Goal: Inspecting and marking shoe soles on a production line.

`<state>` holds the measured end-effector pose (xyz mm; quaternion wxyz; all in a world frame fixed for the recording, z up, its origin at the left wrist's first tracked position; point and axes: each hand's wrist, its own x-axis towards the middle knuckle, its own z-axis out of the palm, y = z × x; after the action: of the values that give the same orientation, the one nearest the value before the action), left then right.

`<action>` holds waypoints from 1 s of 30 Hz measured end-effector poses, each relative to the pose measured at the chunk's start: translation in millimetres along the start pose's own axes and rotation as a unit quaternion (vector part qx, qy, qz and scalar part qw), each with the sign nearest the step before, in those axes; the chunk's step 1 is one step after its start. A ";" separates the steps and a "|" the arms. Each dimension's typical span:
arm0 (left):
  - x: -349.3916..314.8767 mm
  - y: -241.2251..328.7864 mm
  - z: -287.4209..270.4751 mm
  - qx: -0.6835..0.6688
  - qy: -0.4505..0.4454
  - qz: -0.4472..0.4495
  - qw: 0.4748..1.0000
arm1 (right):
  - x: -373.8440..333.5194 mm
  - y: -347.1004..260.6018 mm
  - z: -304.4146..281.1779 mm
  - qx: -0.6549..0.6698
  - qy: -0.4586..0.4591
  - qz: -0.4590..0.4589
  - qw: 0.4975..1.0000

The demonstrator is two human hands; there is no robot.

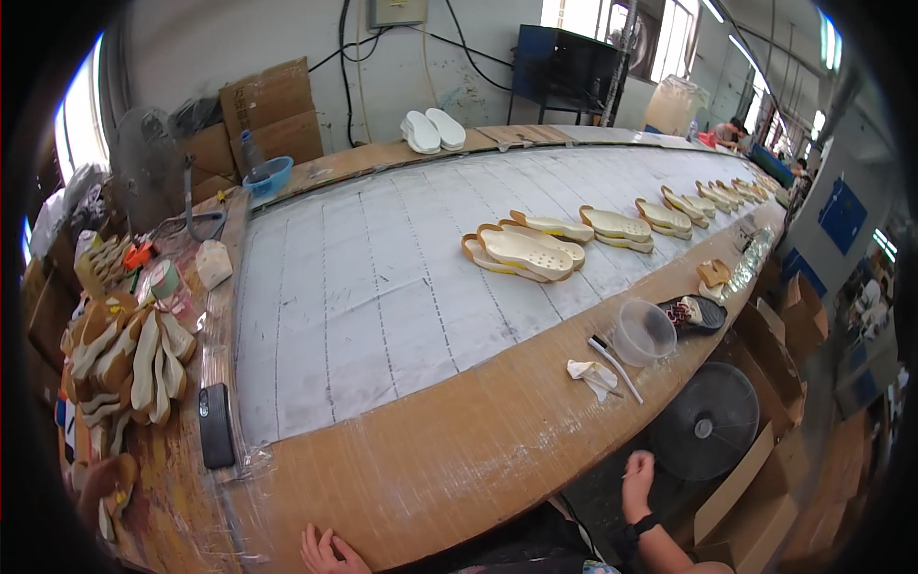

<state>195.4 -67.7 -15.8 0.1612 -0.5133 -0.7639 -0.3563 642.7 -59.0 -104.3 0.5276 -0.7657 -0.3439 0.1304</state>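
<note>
At the near edge of the brown, plastic-wrapped board, my left hand rests with its fingers stretched out and somewhat apart, holding nothing I can see. My right hand, a black band on its wrist, is off the table's edge near a round black fan. Its fingers are curled together; anything inside them is hidden. Beyond the board, cream shoe soles with tan rims lie on a white belt marked with dashed lines. They form a row running far right, some stacked or overlapping.
Near the board's right edge are a clear plastic tub, a marker, crumpled tissue and a dark shoe. A black phone and piled soles lie left. White soles sit behind the belt. Cardboard boxes stand right.
</note>
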 end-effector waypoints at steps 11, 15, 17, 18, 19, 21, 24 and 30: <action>-5.1 -0.1 -7.5 0.007 -0.050 -0.016 0.999 | 1.7 334.4 39.3 -0.301 -0.473 0.008 0.828; -10.2 5.0 -1.2 0.029 -0.109 -0.020 0.993 | 15.6 303.9 85.6 -0.288 -0.511 0.038 0.809; -9.7 2.3 -2.0 0.040 -0.100 -0.012 0.994 | -6.8 302.1 86.6 -0.276 -0.525 0.076 0.801; -12.9 -0.4 -7.4 0.048 -0.095 -0.007 0.994 | -24.0 300.9 77.7 -0.271 -0.533 0.101 0.795; -12.9 -2.1 -5.3 0.049 -0.102 0.001 0.994 | -34.3 301.0 70.8 -0.266 -0.535 0.127 0.792; -13.9 -7.0 -3.3 0.068 -0.109 0.001 0.992 | -52.1 298.2 54.6 -0.252 -0.537 0.177 0.785; -14.1 -6.1 -1.3 0.071 -0.083 0.015 0.994 | -63.6 280.4 49.4 -0.224 -0.543 0.244 0.772; -21.2 -16.1 16.8 0.014 -0.078 -0.018 0.997 | -33.5 164.6 67.4 -0.311 -0.582 -0.185 0.728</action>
<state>191.8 -73.5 -46.6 0.1017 -0.5232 -0.7884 -0.3070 644.4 -66.9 -285.2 -0.0298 -0.5817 -0.7401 0.3361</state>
